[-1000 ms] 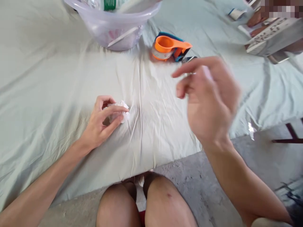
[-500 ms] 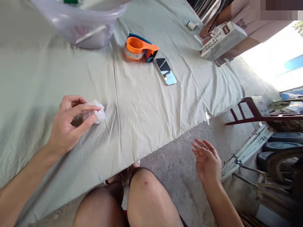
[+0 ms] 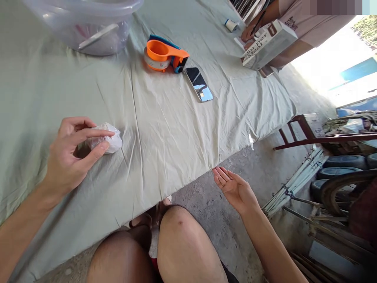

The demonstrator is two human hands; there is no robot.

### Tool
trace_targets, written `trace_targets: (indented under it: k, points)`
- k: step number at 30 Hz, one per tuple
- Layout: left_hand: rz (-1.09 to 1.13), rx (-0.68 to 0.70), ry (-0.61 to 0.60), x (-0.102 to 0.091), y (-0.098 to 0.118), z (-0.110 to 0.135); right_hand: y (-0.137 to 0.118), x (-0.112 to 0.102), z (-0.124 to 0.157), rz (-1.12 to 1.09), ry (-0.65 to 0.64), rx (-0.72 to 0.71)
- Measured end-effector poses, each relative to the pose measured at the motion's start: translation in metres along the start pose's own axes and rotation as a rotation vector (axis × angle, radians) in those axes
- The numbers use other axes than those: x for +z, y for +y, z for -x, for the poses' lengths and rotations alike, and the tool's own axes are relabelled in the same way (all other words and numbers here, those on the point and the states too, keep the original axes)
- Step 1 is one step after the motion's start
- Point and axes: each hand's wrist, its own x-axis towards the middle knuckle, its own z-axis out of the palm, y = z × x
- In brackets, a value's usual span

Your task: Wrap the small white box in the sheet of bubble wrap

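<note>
Head view: the left hand (image 3: 69,157) rests on the cloth-covered bench (image 3: 165,133) with its grip closed loosely around a small crumpled white wad (image 3: 106,135), which looks like plastic wrap or tissue. The thumb presses one side, the forefinger lies across the top, and the other fingers curl behind, so the wad sits on the cloth at the fingertips, poking out toward the person's right. The wad is roundish and has no clear long axis.

The right hand (image 3: 235,188) hangs off the bench edge, above the concrete floor and beside the right knee. Its palm is turned up, the fingers are spread and relaxed, and it holds nothing. It is well apart from the wad, which lies up and to its left across the bench edge. The left hand is therefore far the nearer of the two, being already on the wad.

Farther up the bench, beyond the wad and to its right, lies an orange tape dispenser (image 3: 163,55), with a phone (image 3: 199,84) face up just beside it. A clear plastic tub (image 3: 85,23) stands at the far left edge of the view. At the far right corner another person's arm (image 3: 259,27) rests by a printed carton (image 3: 269,43)
</note>
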Motion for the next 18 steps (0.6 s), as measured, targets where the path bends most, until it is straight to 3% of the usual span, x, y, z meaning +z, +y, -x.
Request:
trace_targets:
  k: [4, 10, 18]
  points:
    - [-0.002, -0.042, -0.046, -0.002, 0.002, 0.000, 0.000, 0.005, 0.007, -0.037, 0.034, 0.043]
    - [0.026, 0.060, 0.048, 0.002, -0.011, 0.001, -0.002, 0.015, 0.016, -0.056, 0.003, 0.092]
    - [0.028, 0.023, 0.063, 0.004, -0.006, 0.001, 0.000, 0.020, 0.008, -0.028, 0.004, 0.075]
